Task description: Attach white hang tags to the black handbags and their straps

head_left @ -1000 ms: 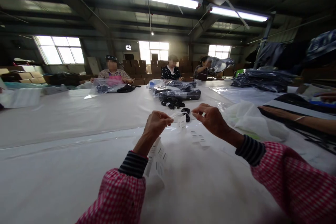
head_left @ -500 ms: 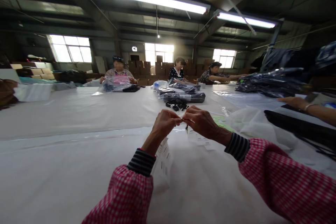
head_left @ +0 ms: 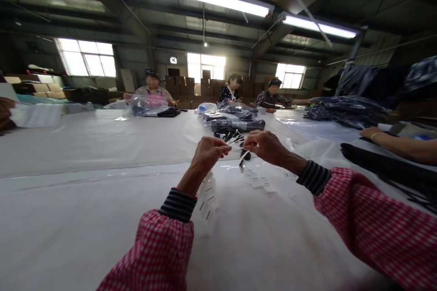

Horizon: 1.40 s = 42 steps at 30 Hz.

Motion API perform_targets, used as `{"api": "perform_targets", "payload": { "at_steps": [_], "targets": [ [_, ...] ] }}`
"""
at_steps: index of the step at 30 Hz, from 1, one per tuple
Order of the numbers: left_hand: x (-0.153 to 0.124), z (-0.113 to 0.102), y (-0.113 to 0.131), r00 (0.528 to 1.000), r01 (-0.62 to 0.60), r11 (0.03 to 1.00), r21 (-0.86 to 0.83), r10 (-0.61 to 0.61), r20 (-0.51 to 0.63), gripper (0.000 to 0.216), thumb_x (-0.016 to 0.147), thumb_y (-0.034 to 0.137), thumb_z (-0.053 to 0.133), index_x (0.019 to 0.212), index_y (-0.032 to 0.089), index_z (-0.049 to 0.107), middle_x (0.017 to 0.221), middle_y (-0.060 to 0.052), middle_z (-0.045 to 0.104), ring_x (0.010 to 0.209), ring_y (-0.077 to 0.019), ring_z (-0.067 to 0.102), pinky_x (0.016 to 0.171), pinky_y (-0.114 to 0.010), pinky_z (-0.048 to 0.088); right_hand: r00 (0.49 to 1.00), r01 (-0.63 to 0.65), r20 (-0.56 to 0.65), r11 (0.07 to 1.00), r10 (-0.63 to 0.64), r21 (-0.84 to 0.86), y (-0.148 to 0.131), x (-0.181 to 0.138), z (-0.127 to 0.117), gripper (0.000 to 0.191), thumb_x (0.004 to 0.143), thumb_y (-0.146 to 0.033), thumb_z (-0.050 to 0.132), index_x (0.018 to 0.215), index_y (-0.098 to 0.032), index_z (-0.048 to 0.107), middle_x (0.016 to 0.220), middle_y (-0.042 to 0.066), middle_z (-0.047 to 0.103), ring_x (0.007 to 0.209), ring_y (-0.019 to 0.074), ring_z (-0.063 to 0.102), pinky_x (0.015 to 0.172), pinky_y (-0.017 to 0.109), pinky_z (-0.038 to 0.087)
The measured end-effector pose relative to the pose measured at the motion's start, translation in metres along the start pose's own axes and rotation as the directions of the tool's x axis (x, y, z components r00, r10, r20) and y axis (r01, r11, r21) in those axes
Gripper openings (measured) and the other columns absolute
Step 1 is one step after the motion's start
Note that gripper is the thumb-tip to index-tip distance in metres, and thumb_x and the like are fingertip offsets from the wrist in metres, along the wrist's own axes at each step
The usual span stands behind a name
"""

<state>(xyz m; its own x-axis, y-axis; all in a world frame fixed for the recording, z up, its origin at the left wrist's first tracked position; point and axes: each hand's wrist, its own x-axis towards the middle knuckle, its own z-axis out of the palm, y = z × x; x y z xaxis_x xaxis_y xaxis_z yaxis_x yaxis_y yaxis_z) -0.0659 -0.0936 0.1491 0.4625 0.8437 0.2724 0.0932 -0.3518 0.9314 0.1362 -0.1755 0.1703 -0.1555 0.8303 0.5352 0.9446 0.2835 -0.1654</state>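
Above the table, my left hand (head_left: 210,151) pinches a bunch of thin white tag strings (head_left: 234,138), whose ends fan out past its fingertips. White printed tags (head_left: 206,202) hang below that hand, beside the wrist. My right hand (head_left: 262,146) is closed just to the right, fingertips pinching a thin white string (head_left: 244,156) with a small dark piece at its lower end. A narrow gap separates the two hands. More white printed tags (head_left: 260,180) lie below my right hand. Small black items (head_left: 246,154) on the table are partly hidden behind the hands.
Plastic-wrapped dark garments (head_left: 235,123) are piled ahead on the white table (head_left: 85,145). At the right lie clear plastic bags (head_left: 317,150), a long black item (head_left: 375,163) and a co-worker's arm (head_left: 399,143). Several people sit across the table, one handling a bagged garment (head_left: 150,105).
My hands have moved apart from touching; the right went slightly right and up, the left slightly left. The white strings between them now show fanned out. The co-worker's arm at right shifted slightly.
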Motion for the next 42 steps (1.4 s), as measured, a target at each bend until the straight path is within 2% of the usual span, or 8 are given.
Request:
{"api": "perform_targets", "payload": {
  "at_steps": [4, 8, 11, 17, 26, 31, 38, 42],
  "targets": [
    [-0.001, -0.003, 0.005, 0.999, 0.020, 0.999, -0.041, -0.021, -0.028, 0.015, 0.065, 0.029, 0.078, 0.065, 0.015, 0.077, 0.061, -0.006, 0.069, 0.056, -0.0124, 0.055, 0.058, -0.025, 0.042, 0.999, -0.051, 0.014, 0.999, 0.051, 0.015, 0.006, 0.000, -0.004, 0.013, 0.084, -0.013, 0.067, 0.077, -0.018, 0.077, 0.085, 0.002, 0.074, 0.076, 0.0152, 0.063, 0.069, 0.026, 0.038],
    [-0.003, -0.006, 0.008, 0.996, 0.054, 0.996, -0.067, -0.059, -0.069, 0.015, 0.064, 0.029, 0.079, 0.066, 0.015, 0.077, 0.062, -0.006, 0.070, 0.056, -0.0119, 0.054, 0.057, -0.025, 0.040, 0.977, -0.211, 0.040, 0.974, 0.208, 0.085, 0.015, -0.004, -0.006, 0.011, 0.081, -0.019, 0.069, 0.075, -0.018, 0.078, 0.077, 0.001, 0.075, 0.072, 0.0169, 0.064, 0.069, 0.027, 0.041],
    [-0.003, -0.009, 0.009, 0.991, 0.063, 0.994, -0.095, -0.073, -0.109, 0.018, 0.062, 0.032, 0.081, 0.067, 0.014, 0.077, 0.065, -0.007, 0.071, 0.056, -0.0122, 0.054, 0.055, -0.025, 0.036, 0.951, -0.309, 0.065, 0.942, 0.303, 0.131, 0.023, -0.009, -0.006, 0.012, 0.079, -0.022, 0.068, 0.073, -0.018, 0.078, 0.072, 0.002, 0.074, 0.071, 0.0182, 0.065, 0.069, 0.028, 0.042],
    [-0.001, -0.012, 0.006, 0.976, 0.081, 0.975, -0.209, -0.120, -0.182, 0.029, 0.057, 0.038, 0.085, 0.069, 0.014, 0.077, 0.071, -0.008, 0.072, 0.058, -0.0126, 0.056, 0.052, -0.024, 0.031, 0.898, -0.437, 0.124, 0.835, 0.421, 0.335, 0.037, -0.022, -0.003, 0.016, 0.073, -0.031, 0.070, 0.073, -0.017, 0.078, 0.068, 0.002, 0.073, 0.069, 0.0185, 0.062, 0.067, 0.029, 0.044],
    [0.002, -0.013, -0.002, 0.938, 0.068, 0.940, -0.336, -0.175, -0.300, 0.028, 0.061, 0.036, 0.080, 0.077, 0.013, 0.076, 0.076, -0.007, 0.072, 0.059, -0.0103, 0.055, 0.053, -0.022, 0.031, 0.883, -0.451, 0.087, 0.783, 0.461, 0.428, 0.038, -0.027, 0.006, 0.020, 0.072, -0.034, 0.071, 0.073, -0.016, 0.078, 0.067, 0.003, 0.071, 0.066, 0.0178, 0.059, 0.066, 0.030, 0.043],
    [-0.002, -0.002, -0.001, 0.956, 0.062, 0.946, -0.319, -0.148, -0.252, 0.025, 0.064, 0.034, 0.078, 0.076, 0.012, 0.076, 0.075, -0.008, 0.072, 0.057, -0.0110, 0.056, 0.052, -0.023, 0.032, 0.876, -0.462, 0.103, 0.758, 0.471, 0.461, 0.022, -0.026, 0.010, 0.020, 0.073, -0.035, 0.071, 0.072, -0.016, 0.077, 0.069, 0.003, 0.071, 0.067, 0.0181, 0.059, 0.064, 0.030, 0.042],
    [-0.009, 0.023, -0.008, 0.979, 0.042, 0.952, -0.302, -0.100, -0.179, 0.027, 0.070, 0.039, 0.076, 0.079, 0.013, 0.078, 0.080, -0.009, 0.073, 0.061, -0.0140, 0.060, 0.051, -0.024, 0.033, 0.854, -0.481, 0.146, 0.648, 0.500, 0.591, -0.007, -0.024, 0.034, 0.018, 0.071, -0.033, 0.071, 0.071, -0.016, 0.077, 0.061, 0.001, 0.063, 0.059, 0.0145, 0.050, 0.057, 0.028, 0.037],
    [-0.011, 0.030, -0.009, 0.980, 0.025, 0.944, -0.328, -0.088, -0.179, 0.029, 0.071, 0.041, 0.076, 0.078, 0.013, 0.078, 0.078, -0.009, 0.073, 0.061, -0.0144, 0.060, 0.052, -0.025, 0.034, 0.854, -0.458, 0.143, 0.593, 0.500, 0.663, -0.022, -0.019, 0.045, 0.019, 0.068, -0.034, 0.071, 0.065, -0.015, 0.074, 0.056, 0.000, 0.058, 0.053, 0.0120, 0.044, 0.053, 0.027, 0.032]
  ]
}}
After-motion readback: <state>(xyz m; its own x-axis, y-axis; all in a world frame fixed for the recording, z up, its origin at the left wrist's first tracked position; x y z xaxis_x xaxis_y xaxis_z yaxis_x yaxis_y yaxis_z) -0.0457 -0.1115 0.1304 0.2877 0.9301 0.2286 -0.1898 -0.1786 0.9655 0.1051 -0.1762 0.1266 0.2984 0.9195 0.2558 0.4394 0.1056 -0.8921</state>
